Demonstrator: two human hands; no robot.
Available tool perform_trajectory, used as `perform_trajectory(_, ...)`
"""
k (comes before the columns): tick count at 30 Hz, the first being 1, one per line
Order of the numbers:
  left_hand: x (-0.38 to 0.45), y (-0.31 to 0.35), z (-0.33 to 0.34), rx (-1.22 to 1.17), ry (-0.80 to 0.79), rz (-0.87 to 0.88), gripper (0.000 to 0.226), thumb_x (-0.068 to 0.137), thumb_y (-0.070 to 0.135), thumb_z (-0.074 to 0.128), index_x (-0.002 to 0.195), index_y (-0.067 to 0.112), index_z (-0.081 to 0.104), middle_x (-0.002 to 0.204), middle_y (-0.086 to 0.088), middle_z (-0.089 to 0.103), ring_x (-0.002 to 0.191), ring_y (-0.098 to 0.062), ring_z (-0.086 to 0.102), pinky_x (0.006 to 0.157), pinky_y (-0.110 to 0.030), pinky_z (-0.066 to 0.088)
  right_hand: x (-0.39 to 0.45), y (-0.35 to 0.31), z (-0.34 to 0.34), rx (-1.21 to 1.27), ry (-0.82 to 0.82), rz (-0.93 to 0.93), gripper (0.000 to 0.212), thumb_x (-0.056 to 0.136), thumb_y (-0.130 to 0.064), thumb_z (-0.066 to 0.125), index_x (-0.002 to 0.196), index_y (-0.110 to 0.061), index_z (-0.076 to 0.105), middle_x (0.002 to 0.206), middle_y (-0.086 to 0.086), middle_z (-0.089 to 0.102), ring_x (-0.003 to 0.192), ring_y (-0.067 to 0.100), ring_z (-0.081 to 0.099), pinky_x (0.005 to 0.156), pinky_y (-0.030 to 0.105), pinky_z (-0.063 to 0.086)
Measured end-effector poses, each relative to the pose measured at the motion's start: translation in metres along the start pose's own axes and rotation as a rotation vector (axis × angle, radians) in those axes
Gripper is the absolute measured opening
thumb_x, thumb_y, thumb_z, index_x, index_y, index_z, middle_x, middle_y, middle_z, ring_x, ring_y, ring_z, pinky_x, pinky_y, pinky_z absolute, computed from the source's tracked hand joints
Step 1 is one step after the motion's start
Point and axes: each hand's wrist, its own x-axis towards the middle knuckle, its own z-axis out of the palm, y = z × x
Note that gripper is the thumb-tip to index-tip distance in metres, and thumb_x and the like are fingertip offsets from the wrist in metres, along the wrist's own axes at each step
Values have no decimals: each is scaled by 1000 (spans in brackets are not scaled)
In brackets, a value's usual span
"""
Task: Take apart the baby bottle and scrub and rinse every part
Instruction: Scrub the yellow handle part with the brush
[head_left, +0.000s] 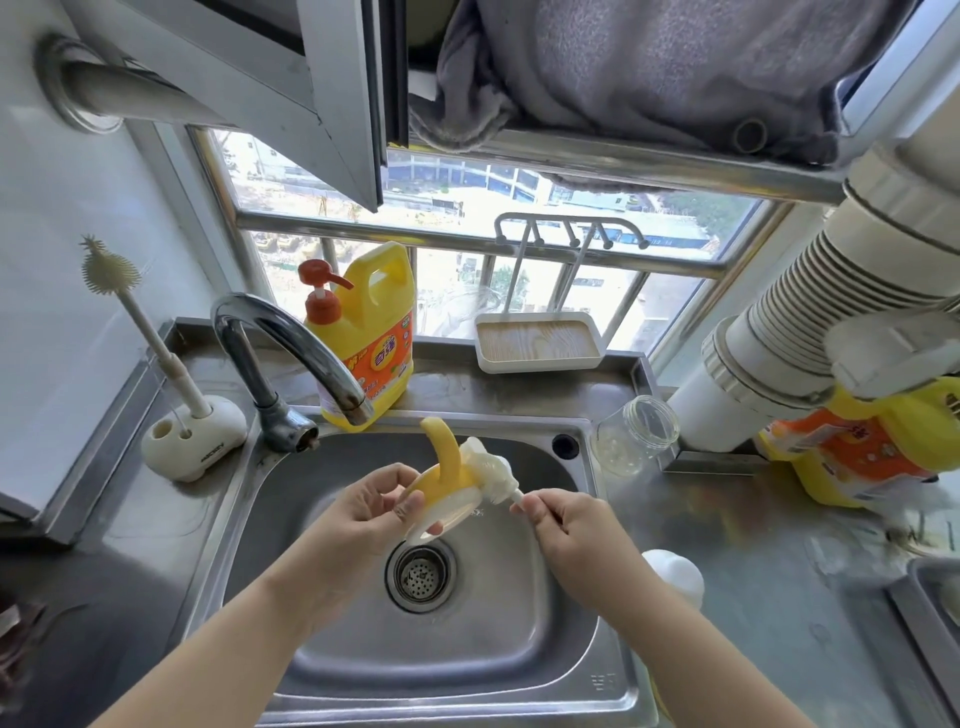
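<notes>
The left hand (371, 501) curls its fingers and thumb around the yellow handle ring (441, 483) of the baby bottle, pinching it at the near left side; the right hand (563, 519) pinches the thin stem of a small foamy nipple brush (493, 470), its fingers closed tight on it, the brush head pushed against the ring's right side; both forearms reach in from the near edge and meet over the middle of the steel sink (519, 675), above the drain strainer (421, 574); the ring sits tilted, one yellow handle sticking up toward the tap (291, 343), which arches over the far left corner of the basin; the clear bottle body (636, 434) lies on its side on the counter, just right of the sink's far right corner; a white cap (675, 574) rests on the counter beside the right wrist; a long bottle brush (135, 312) stands in its white holder (195, 439) on the left; a yellow detergent bottle (371, 338) stands behind the tap.
</notes>
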Motion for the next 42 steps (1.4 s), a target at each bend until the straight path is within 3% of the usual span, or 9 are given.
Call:
perform_trajectory(12,-4,1,-3,-138,26,-1,16,68,28,73,76,16,65,78,-9,67,77,-15,61,77,-27,43,-5,-11,-5,39,-36,-106,27,96,-28,48,87,-13,68,42,-9,34,44,9,29,48,22,26)
perform_trajectory(16,-3,0,-2,-68,-28,-2,20,74,14,62,88,5,52,94,-9,71,104,-21,63,89,-30,43,-2,-14,-5,-4,-25,-113,31,97,-30,47,84,-8,65,45,-7,37,47,10,32,49,24,27)
perform_trajectory(19,-2,5,4,-28,-6,-20,35,69,9,62,104,5,60,101,-11,70,99,-20,65,82,-24,49,-4,-16,-4,-46,-47,-178,30,97,-32,46,82,-11,64,51,-6,40,52,14,38,54,29,35)
perform_trajectory(24,5,11,4,-81,182,-188,43,72,55,66,92,18,63,79,-1,66,78,-16,58,78,-32,40,-10,-19,1,-121,-75,-237,49,89,-55,31,92,-20,66,76,-7,64,74,12,55,70,34,47)
perform_trajectory(26,6,8,1,-48,252,-194,39,79,50,65,96,15,64,79,-1,64,81,-17,55,80,-33,40,-11,-18,3,-148,-86,-249,56,85,-60,25,95,-23,67,81,-8,65,78,11,56,73,33,47)
perform_trajectory(29,2,9,-1,-43,185,-144,16,74,21,76,85,10,71,80,-7,67,81,-19,58,81,-29,43,-8,-9,-3,-163,-46,-220,44,89,-52,34,93,-22,66,76,-9,62,76,11,56,72,34,47)
perform_trajectory(32,1,9,-3,-45,121,-162,35,52,18,80,84,7,74,80,-10,70,76,-18,63,80,-28,47,0,-4,-10,-196,-1,-203,35,93,-44,40,93,-21,66,77,-6,65,77,14,58,71,36,49)
perform_trajectory(37,1,8,-4,65,17,-173,50,53,9,75,100,4,60,83,-9,71,74,-16,66,66,-23,50,-3,-16,-11,-223,-96,-267,59,84,-60,22,98,-24,66,82,-8,64,80,11,55,72,32,46)
perform_trajectory(42,-5,10,-2,255,-195,-150,43,75,-4,69,113,3,52,93,-17,72,80,-15,65,65,-15,47,9,-8,-19,-232,-63,-190,45,86,-51,31,99,-26,67,84,-8,66,81,13,58,74,34,48)
